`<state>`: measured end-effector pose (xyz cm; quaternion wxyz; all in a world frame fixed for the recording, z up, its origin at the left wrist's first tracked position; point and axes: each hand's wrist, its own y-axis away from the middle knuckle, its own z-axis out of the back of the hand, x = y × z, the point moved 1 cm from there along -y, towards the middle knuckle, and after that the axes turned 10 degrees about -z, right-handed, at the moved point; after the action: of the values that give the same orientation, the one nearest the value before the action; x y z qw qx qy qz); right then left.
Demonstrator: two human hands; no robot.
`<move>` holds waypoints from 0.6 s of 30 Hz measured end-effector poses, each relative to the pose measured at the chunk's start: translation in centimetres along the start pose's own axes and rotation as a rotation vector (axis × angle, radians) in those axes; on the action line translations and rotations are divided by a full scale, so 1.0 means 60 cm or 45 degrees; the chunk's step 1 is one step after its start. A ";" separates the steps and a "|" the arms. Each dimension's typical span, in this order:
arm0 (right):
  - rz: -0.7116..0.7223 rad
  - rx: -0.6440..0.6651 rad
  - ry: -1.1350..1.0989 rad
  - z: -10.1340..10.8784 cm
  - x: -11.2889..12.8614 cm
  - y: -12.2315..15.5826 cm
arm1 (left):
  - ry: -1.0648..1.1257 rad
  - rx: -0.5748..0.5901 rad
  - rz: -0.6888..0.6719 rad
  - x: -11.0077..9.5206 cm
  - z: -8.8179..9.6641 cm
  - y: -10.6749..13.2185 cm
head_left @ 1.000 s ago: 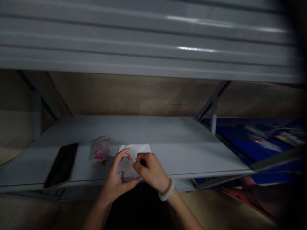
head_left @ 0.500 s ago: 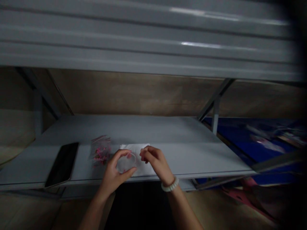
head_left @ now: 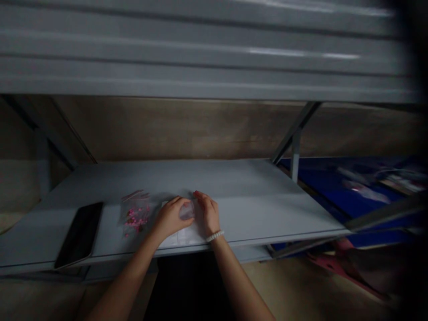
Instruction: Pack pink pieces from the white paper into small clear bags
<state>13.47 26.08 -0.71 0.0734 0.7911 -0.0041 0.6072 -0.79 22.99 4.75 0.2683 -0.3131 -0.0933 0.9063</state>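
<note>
My left hand (head_left: 172, 218) is curved, thumb and fingers closed around the edge of a thin, clear round loop (head_left: 187, 211). The dim light does not show what the loop is made of. Just to its right is my right hand (head_left: 207, 213), with a pale beaded bracelet (head_left: 215, 236) on the wrist. Its fingers stretch forward close to the loop, and I make out nothing in them. Under both hands lies a white sheet (head_left: 182, 237), partly covered by them. A clear zip bag (head_left: 135, 203) of small pink beads (head_left: 134, 217) lies left of my left hand.
A black phone or tablet (head_left: 80, 234) lies at the left of the grey shelf (head_left: 240, 196). Low overhead runs a ribbed metal panel (head_left: 200, 62). Slanted metal struts (head_left: 296, 133) flank the shelf. On the right, a blue surface (head_left: 321, 196) holds blurred items.
My left hand has moved right with the loop and turned it. My right hand has gone from a pinch to fingers stretched forward, closer to my left. The view has shifted slightly.
</note>
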 end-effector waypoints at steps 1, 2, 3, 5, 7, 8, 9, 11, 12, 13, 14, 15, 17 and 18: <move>-0.002 0.004 -0.003 0.001 -0.002 -0.001 | -0.050 0.038 0.002 -0.002 -0.003 -0.005; -0.002 0.006 0.001 0.002 -0.004 -0.002 | -0.097 0.072 0.004 -0.004 -0.006 -0.011; -0.002 0.007 0.010 0.003 -0.005 -0.002 | -0.138 0.100 0.005 -0.005 -0.009 -0.016; 0.003 0.009 0.032 0.003 -0.007 -0.003 | -0.190 0.144 0.007 -0.008 -0.014 -0.025; 0.019 0.011 0.052 0.003 -0.007 -0.003 | -0.231 0.182 0.013 -0.012 -0.018 -0.033; 0.029 0.014 0.063 0.003 -0.006 -0.003 | -0.256 0.204 0.015 -0.014 -0.019 -0.036; 0.039 0.016 0.073 0.003 -0.005 -0.003 | -0.282 0.226 0.017 -0.016 -0.019 -0.040; 0.048 0.014 0.093 0.003 -0.003 -0.002 | -0.333 0.267 0.018 -0.022 -0.020 -0.047; 0.044 0.010 0.098 0.003 -0.002 -0.002 | -0.358 0.286 0.016 -0.026 -0.019 -0.050; 0.036 0.002 0.098 0.003 -0.002 -0.001 | -0.381 0.303 0.012 -0.029 -0.019 -0.054; 0.025 -0.006 0.095 0.003 -0.002 -0.001 | -0.403 0.319 0.007 -0.033 -0.019 -0.058; 0.012 -0.010 0.092 0.004 -0.002 -0.001 | -0.423 0.334 0.002 -0.036 -0.019 -0.061; -0.017 -0.007 0.087 0.004 -0.002 -0.001 | -0.456 0.362 -0.008 -0.042 -0.019 -0.068; -0.029 -0.002 0.089 0.004 -0.003 -0.001 | -0.470 0.376 -0.013 -0.044 -0.019 -0.071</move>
<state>13.67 26.08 -0.92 0.0811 0.7694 0.0070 0.6335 3.50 25.13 6.64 0.2940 -0.0989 -0.0089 0.9506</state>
